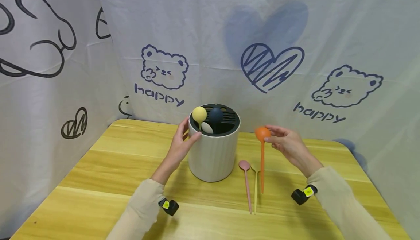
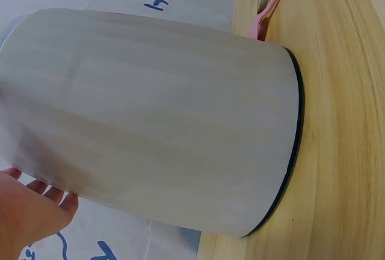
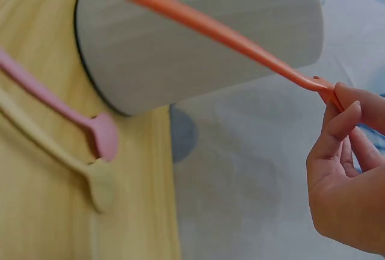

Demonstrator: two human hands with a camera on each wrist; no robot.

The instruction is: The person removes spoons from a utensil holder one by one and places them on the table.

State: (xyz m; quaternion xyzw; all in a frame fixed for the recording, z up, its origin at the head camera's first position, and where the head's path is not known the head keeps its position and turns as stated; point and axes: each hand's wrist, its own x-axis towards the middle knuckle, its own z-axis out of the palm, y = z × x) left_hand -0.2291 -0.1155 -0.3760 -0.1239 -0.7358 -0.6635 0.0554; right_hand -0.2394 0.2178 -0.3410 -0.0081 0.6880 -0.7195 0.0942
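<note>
A white ribbed utensil holder with a dark slotted top stands upright on the table. My left hand holds it at the upper left, thumb at the rim; in the left wrist view its fingers rest against the side wall. To the right of the holder, my right hand pinches an orange spoon near its round head, the handle hanging down. A yellow round-headed utensil, a dark blue one and a whitish one stick out of the holder.
A pink spoon and a pale yellow spoon lie side by side on the wooden table, right of the holder, heads toward the back. A printed white cloth hangs behind the table and along the left side.
</note>
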